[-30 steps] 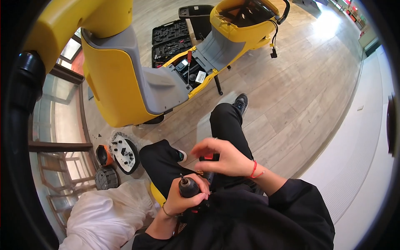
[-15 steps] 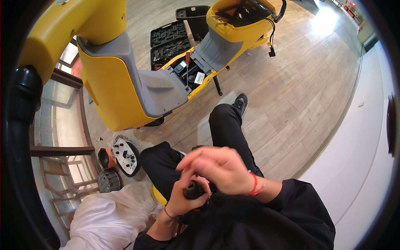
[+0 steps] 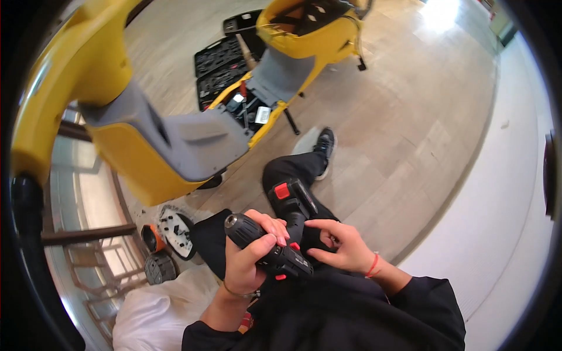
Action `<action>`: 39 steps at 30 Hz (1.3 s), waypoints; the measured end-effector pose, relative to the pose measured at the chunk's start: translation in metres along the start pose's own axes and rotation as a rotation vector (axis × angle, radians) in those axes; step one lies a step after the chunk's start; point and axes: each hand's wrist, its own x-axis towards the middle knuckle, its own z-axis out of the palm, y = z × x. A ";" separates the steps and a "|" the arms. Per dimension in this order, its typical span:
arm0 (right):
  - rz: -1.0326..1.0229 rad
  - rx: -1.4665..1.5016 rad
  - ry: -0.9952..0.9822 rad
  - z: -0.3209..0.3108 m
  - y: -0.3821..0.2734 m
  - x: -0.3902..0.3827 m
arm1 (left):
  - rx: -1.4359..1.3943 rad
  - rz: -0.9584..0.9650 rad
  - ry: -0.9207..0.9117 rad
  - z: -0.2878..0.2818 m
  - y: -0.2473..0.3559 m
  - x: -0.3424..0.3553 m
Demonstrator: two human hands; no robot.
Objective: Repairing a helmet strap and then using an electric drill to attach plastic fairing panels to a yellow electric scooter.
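Observation:
A black cordless drill (image 3: pixel 295 261) with red buttons lies across my lap, its chuck (image 3: pixel 232 220) pointing up and to the left. No bit shows in the chuck. My left hand (image 3: pixel 249 251) is wrapped round the front of the drill body, just behind the chuck. The battery (image 3: pixel 293 198), black with a red latch, is at the end of the handle, away from me. My right hand (image 3: pixel 345 248) is open beside the handle, thumb and index finger apart, the fingertips close to it. Its other fingers curl under, partly hidden; I cannot tell whether they touch anything.
Ahead stands a partly dismantled yellow and grey scooter (image 3: pixel 205 137), tools lying in its open floor bay. Behind it lies an open black tool case (image 3: pixel 219 61). At left are a white-and-black panel (image 3: pixel 175 231), an orange-rimmed round part (image 3: pixel 151 238) and a white plastic bag (image 3: pixel 164 307).
The drill has swung from chuck toward me to lying sideways, its body and battery now visible. My right hand has drawn off the chuck area to the handle side. My view has shifted.

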 end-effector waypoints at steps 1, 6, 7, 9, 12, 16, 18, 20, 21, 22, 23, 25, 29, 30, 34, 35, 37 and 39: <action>-0.123 -0.135 0.066 -0.003 0.003 -0.002 | -0.034 -0.036 -0.005 0.008 -0.004 0.007; -0.141 -0.394 0.188 -0.024 0.021 -0.009 | 0.012 -0.185 -0.029 0.049 -0.037 0.039; -0.050 -0.277 0.192 -0.029 0.026 -0.013 | 0.008 -0.206 -0.027 0.054 -0.044 0.046; 0.066 -0.115 0.218 -0.044 0.035 -0.024 | -0.090 -0.305 0.075 0.059 -0.061 0.059; 0.188 0.025 0.260 -0.065 0.047 -0.044 | -0.198 -0.413 0.191 0.059 -0.087 0.080; 0.145 0.050 0.345 -0.077 0.053 -0.055 | -0.279 -0.587 0.234 0.060 -0.122 0.098; 0.043 -0.093 0.388 -0.078 0.051 -0.054 | -0.248 -0.644 0.232 0.064 -0.141 0.103; 0.220 -0.316 0.408 -0.075 0.047 -0.053 | -0.192 -0.681 0.160 0.068 -0.160 0.107; 0.260 -0.446 0.421 -0.072 0.046 -0.051 | -0.167 -0.713 0.133 0.069 -0.169 0.108; 0.305 -0.575 0.424 -0.071 0.047 -0.049 | -0.142 -0.743 0.105 0.069 -0.178 0.111; 0.312 -0.642 0.453 -0.070 0.050 -0.048 | -0.126 -0.768 0.084 0.069 -0.188 0.114; 0.479 -0.727 0.418 -0.072 0.062 -0.048 | -0.097 -0.815 0.037 0.070 -0.205 0.120; 0.632 -0.764 0.495 -0.081 0.120 -0.049 | 0.018 -0.781 -0.070 0.074 -0.225 0.127; 0.655 -0.759 0.523 -0.085 0.141 -0.048 | 0.146 -0.763 -0.121 0.074 -0.224 0.125; 0.902 -0.658 0.652 -0.093 0.233 -0.045 | 0.262 -0.600 -0.276 0.042 -0.179 0.098; 0.959 -0.639 0.706 -0.096 0.254 -0.044 | 0.234 -0.608 -0.257 0.027 -0.162 0.090; 1.062 -0.618 0.790 -0.101 0.288 -0.049 | 0.272 -0.613 -0.181 -0.006 -0.127 0.075; 1.160 -0.610 0.847 -0.103 0.315 -0.048 | 0.378 -0.567 -0.060 -0.037 -0.099 0.058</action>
